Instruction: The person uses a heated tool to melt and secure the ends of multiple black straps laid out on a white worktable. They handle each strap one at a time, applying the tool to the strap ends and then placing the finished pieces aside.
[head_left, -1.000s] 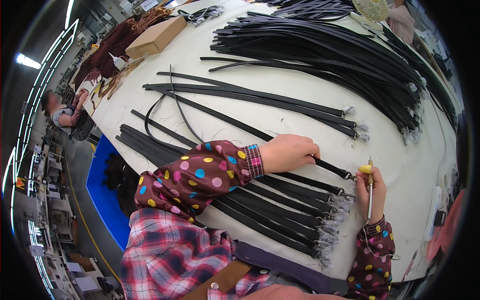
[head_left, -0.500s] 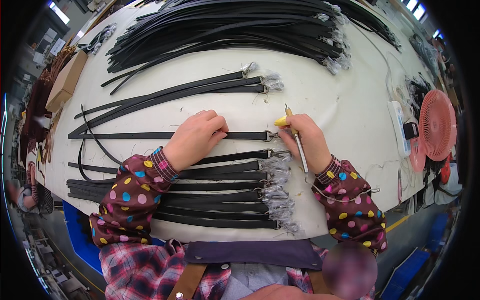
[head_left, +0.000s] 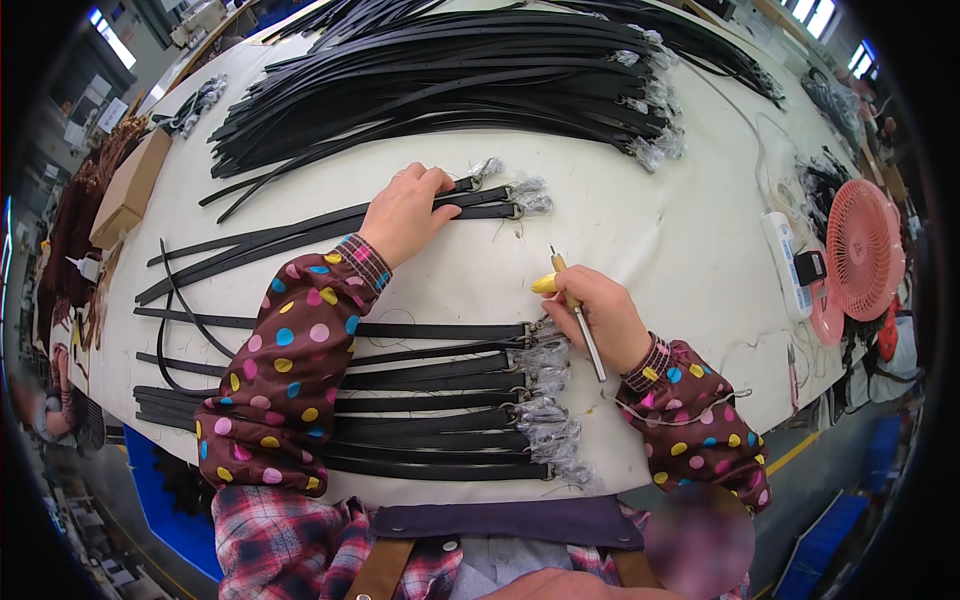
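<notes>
In the head view, the left hand (head_left: 408, 215) has shifted from the lower straps (head_left: 440, 331) to the upper straps (head_left: 485, 198) on the white table (head_left: 680, 250), so work now centres there; whether it grips any, I cannot tell. The right hand (head_left: 612, 318) grasps a pen-shaped tool (head_left: 587, 340), tip away and slightly left; the upper straps run roughly left-right, buckled ends rightward.

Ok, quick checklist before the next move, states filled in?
1. Pen-like tool in right hand: ok, held.
2. Tool tip away from straps: ok, it points over bare tabletop.
3. Left hand at the upper three straps: ok; firm grip, cannot tell.
4. Those straps separated: not ok, they overlap.
5. Cord off right sleeve: not ok, lies across it.
</notes>
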